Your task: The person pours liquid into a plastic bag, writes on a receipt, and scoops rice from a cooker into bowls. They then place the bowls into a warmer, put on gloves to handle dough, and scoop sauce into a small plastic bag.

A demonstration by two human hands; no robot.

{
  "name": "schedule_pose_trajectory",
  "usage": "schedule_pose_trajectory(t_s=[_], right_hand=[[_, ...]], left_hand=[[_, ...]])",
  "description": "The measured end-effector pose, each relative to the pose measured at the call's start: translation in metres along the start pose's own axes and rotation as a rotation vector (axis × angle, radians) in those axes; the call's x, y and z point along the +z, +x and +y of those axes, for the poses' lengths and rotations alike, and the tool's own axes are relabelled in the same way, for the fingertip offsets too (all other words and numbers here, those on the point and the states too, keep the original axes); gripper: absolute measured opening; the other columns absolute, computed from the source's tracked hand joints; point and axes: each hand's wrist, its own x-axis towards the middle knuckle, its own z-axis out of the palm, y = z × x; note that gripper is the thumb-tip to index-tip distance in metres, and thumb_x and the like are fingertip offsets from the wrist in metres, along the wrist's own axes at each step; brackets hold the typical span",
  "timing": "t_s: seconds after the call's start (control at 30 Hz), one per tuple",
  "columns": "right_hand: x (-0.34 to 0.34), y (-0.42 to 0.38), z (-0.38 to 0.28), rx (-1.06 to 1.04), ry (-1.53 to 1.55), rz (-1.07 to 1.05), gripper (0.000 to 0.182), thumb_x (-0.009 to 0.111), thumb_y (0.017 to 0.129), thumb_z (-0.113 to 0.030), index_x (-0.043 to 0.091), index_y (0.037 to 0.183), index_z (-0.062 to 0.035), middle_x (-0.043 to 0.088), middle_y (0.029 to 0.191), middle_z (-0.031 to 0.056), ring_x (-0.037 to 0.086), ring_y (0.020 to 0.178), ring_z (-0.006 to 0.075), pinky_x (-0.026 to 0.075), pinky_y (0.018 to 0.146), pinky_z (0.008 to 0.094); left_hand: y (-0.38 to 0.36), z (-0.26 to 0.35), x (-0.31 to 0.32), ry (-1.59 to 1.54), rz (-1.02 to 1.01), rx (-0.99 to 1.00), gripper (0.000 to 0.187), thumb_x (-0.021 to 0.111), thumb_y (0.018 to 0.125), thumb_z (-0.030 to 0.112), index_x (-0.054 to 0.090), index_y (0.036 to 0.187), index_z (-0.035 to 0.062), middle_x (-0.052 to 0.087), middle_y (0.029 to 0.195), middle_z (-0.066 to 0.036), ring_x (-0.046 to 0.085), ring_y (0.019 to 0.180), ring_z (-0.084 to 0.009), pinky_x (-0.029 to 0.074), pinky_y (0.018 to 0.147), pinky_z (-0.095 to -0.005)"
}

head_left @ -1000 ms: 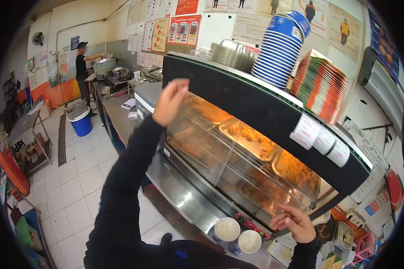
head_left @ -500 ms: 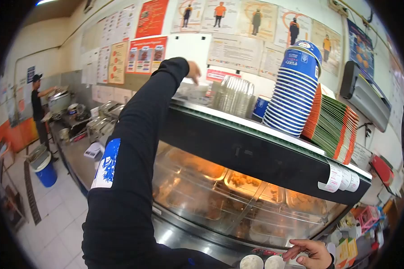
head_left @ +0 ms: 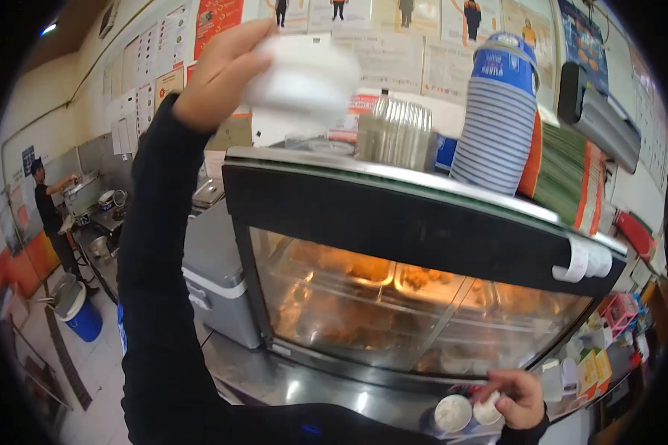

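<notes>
My left hand (head_left: pixel 226 74) is raised high at the upper left, its fingers closed round a white container (head_left: pixel 304 81). The container is smeared by motion and hangs in front of the wall, above the display case's top. Low on the right, my right hand (head_left: pixel 519 399) is open, thumb and fingers apart, reaching over the rim of a small white cup (head_left: pixel 485 409). Beside it stands another white cup (head_left: pixel 453 414), filled with something white. Both cups are on the steel counter (head_left: pixel 297 386) in front of the case.
A lit glass display case (head_left: pixel 364 304) holds food trays. On its top stand clear plastic lids (head_left: pixel 395 132), a tall stack of blue-white buckets (head_left: pixel 495 126) and folded green-orange boxes (head_left: pixel 568 167). A grey cooler (head_left: pixel 219 274) sits left; farther back, a person (head_left: pixel 50 211) works at a pot.
My left hand has drawn back from behind the case's top, toward me and to the left, bringing the white container. My right hand has shifted onto the cups, and the view has moved.
</notes>
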Motion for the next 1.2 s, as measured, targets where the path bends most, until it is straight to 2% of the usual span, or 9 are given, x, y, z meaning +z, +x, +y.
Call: schedule_pose_trajectory(t_s=[0.03,0.07,0.2,0.33,0.47,0.67,0.93,1.07,1.2], right_hand=[[0.025,0.012,0.009,-0.093,0.072,0.097,0.056,0.068,0.08,-0.027,0.048,0.122,0.0037,0.061,0.091,0.0189,0.062,0.086,0.0263,0.051,0.076,0.0371],[0.033,0.023,0.017,-0.154,-0.074,0.083,0.062,0.071,0.077,-0.024,0.046,0.127,0.0036,0.06,0.107,0.0176,0.059,0.097,0.0242,0.045,0.086,0.0338],[0.104,0.077,0.037,-0.327,-0.271,-0.226,0.05,0.074,0.072,-0.019,0.056,0.114,0.0011,0.058,0.111,0.0157,0.056,0.102,0.0293,0.043,0.087,0.0358],[0.146,0.052,0.121,0.285,0.07,-0.306,0.015,0.057,0.09,-0.014,0.062,0.093,-0.0002,0.061,0.083,0.0014,0.052,0.08,0.0073,0.043,0.074,0.0243],[0.169,0.013,0.191,0.715,0.718,-0.115,0.023,0.056,0.092,-0.018,0.062,0.102,0.0022,0.065,0.091,0.0064,0.06,0.082,0.0124,0.048,0.075,0.0264],[0.162,-0.022,0.206,0.754,0.994,0.062,0.024,0.054,0.093,-0.019,0.061,0.103,0.0018,0.065,0.093,0.0073,0.06,0.084,0.0127,0.046,0.078,0.0266],[0.136,-0.053,0.184,0.592,0.412,0.147,0.016,0.051,0.093,-0.014,0.059,0.1,-0.0025,0.057,0.08,-0.0033,0.052,0.071,0.0042,0.044,0.064,0.022],[0.097,-0.061,0.206,0.664,0.565,-0.187,0.015,0.049,0.091,-0.01,0.06,0.097,-0.0019,0.056,0.075,-0.004,0.051,0.068,0.0036,0.045,0.064,0.0213],[0.085,-0.081,0.203,0.628,0.506,0.095,0.015,0.053,0.091,-0.014,0.061,0.089,-0.0008,0.054,0.07,-0.0034,0.047,0.066,0.0029,0.04,0.062,0.0201]], left_hand=[[-0.023,0.025,0.016,-0.346,-0.11,-0.227,0.046,0.056,0.08,0.043,0.052,0.087,-0.0031,0.054,0.078,-0.006,0.054,0.074,-0.0133,0.044,0.065,-0.03],[-0.057,0.041,0.037,-0.127,-0.11,-0.043,0.055,0.063,0.072,0.051,0.053,0.082,-0.0016,0.054,0.076,-0.007,0.055,0.068,-0.0162,0.043,0.059,-0.0308],[-0.153,0.111,0.14,-0.556,-0.727,-0.08,0.038,0.074,0.068,0.034,0.051,0.072,0.0041,0.047,0.067,-0.011,0.053,0.063,-0.0318,0.04,0.054,-0.0401],[-0.264,0.112,0.211,-0.672,-0.634,-0.281,0.041,0.08,0.063,0.03,0.048,0.072,0.0051,0.046,0.072,-0.009,0.05,0.069,-0.0296,0.038,0.06,-0.0376],[-0.349,0.13,0.256,-0.819,-0.517,-0.773,0.043,0.081,0.064,0.017,0.057,0.097,0.0038,0.053,0.098,-0.007,0.053,0.094,-0.0219,0.042,0.082,-0.0324],[-0.354,0.169,0.282,-0.874,-0.502,-1.254,0.054,0.069,0.08,0.02,0.048,0.125,-0.0013,0.053,0.116,-0.013,0.053,0.107,-0.0212,0.043,0.091,-0.0331],[-0.311,0.186,0.332,-0.693,-0.738,-0.727,0.085,0.068,0.074,0.049,0.042,0.12,-0.0172,0.054,0.111,-0.033,0.054,0.105,-0.0408,0.042,0.091,-0.0398],[-0.293,0.196,0.357,-0.747,-0.799,-0.522,0.091,0.071,0.071,0.048,0.037,0.122,-0.0192,0.054,0.108,-0.031,0.054,0.103,-0.0405,0.042,0.09,-0.0405],[-0.272,0.2,0.376,-0.817,-1.011,-0.677,0.093,0.072,0.073,0.042,0.029,0.13,-0.0169,0.05,0.119,-0.031,0.05,0.112,-0.0373,0.038,0.097,-0.0361]])
